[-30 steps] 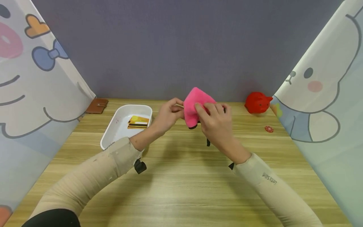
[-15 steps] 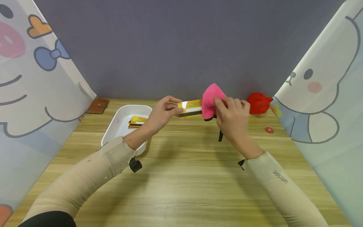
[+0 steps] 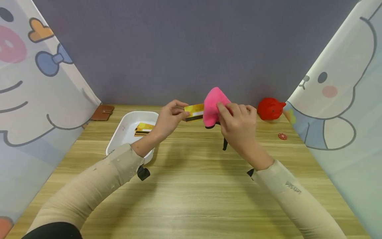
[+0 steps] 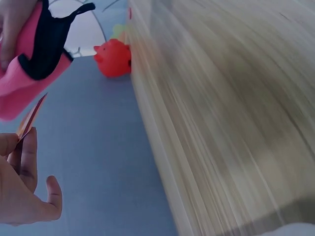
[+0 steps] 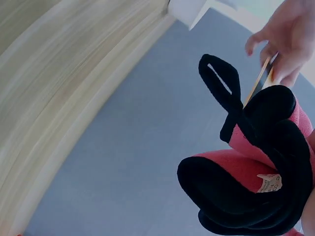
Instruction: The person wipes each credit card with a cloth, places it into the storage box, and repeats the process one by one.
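My left hand (image 3: 169,120) pinches one end of a gold bank card (image 3: 194,113) with a white strip and dark stripe, held above the table. The card's right end goes out of sight behind a pink plush cloth (image 3: 212,106). My right hand (image 3: 238,122) grips that cloth from the right, thumb on its front. In the right wrist view the cloth (image 5: 226,160) shows black edging, a hanging black loop (image 5: 221,83) and a small white label. Seen from the left wrist, the card (image 4: 32,117) stands edge-on beside the cloth (image 4: 34,93); I cannot tell whether they touch.
A white tray (image 3: 120,132) on the left has gold cards (image 3: 144,128) in it. Behind it lies a brown leather wallet (image 3: 102,112). At the back right stands a red piggy bank (image 3: 271,109), with a red poker chip (image 3: 282,136) nearer. Printed panels flank the table.
The card, hidden at first, came into sight to the left of the cloth as both hands moved apart. Since then the cloth has shifted left and covers more of the card.
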`<state>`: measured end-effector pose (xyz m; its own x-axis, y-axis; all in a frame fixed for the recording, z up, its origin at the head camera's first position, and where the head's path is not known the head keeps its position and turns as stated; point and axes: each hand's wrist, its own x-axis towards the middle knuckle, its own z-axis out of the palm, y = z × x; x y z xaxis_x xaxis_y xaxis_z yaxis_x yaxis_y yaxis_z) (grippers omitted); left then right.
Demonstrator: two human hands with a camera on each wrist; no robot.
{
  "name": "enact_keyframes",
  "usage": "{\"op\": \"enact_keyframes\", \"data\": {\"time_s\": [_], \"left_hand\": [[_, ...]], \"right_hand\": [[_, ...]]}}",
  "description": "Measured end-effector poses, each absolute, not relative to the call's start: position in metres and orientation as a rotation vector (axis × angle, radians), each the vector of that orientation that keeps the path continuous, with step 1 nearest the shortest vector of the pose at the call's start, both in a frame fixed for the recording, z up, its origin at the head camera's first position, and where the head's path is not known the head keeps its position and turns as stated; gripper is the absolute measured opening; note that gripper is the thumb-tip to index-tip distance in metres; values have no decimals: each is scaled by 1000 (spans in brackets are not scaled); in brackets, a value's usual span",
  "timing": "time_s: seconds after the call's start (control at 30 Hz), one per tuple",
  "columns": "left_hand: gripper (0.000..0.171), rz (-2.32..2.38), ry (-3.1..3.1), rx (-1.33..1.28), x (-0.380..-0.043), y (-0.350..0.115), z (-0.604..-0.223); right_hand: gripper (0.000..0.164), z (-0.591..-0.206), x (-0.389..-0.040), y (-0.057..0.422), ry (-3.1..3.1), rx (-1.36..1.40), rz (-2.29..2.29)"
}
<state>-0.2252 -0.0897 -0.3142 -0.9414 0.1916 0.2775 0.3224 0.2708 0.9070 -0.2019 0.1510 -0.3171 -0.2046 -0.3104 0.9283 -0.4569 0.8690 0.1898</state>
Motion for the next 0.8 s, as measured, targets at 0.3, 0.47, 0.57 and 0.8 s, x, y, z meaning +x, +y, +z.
{"op": "enact_keyframes", "data": {"time_s": [0.3,0.47,0.57,0.8], "left_hand": [[16,-1900,-2397,-552,-221,-75,-316],[17,-1924,-2411,-591,-219,-77,-316],[20,-1933,-2419,-617,-218,-79,-317],[28,-1889,-2466,-649,-221,-89,-312]], "right_hand": [[16,-321,-196,124,-1801,714,60],[18,-327,-199,126,-1827,729,53],[19,-328,-200,129,-1849,716,55],[18,-328,-208,142,-1885,665,59]]}}
